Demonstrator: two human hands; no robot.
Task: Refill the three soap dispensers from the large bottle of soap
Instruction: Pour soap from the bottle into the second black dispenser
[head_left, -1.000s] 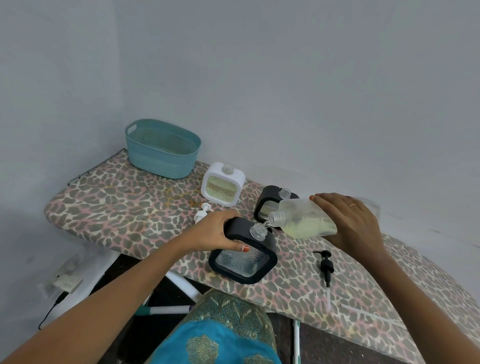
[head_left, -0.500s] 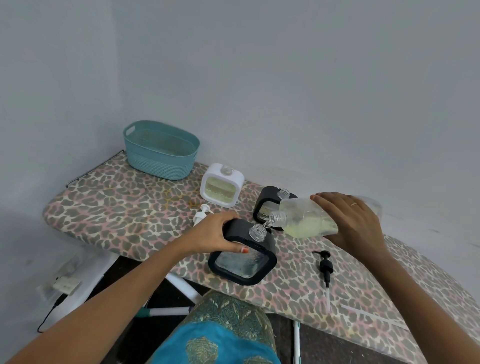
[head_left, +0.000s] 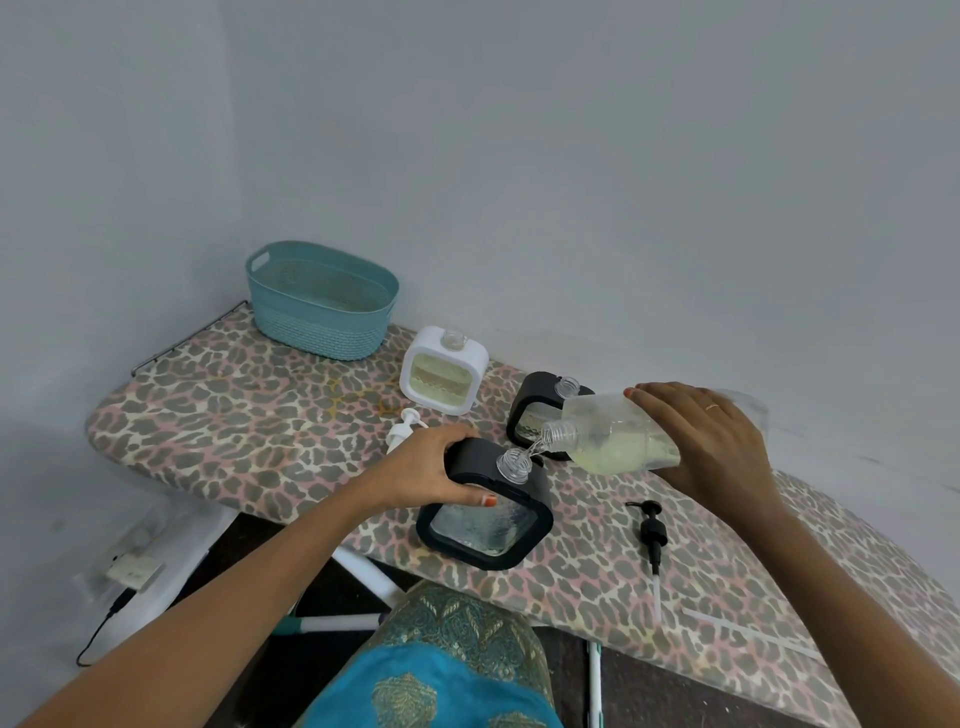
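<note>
My right hand grips the large clear soap bottle, tipped on its side with its mouth just above the neck of the near black dispenser. A thin stream of soap runs from mouth to neck. My left hand holds that dispenser by its upper left corner. A second black dispenser stands behind, partly hidden by the bottle. A white dispenser with yellowish soap stands further back, uncapped.
A teal basket sits at the back left of the leopard-print ironing board. A white pump lies beside my left hand, a black pump to the right. The wall runs close behind.
Both hands keep their hold and the bottle stays tipped over the near black dispenser. The view has shifted only slightly.
</note>
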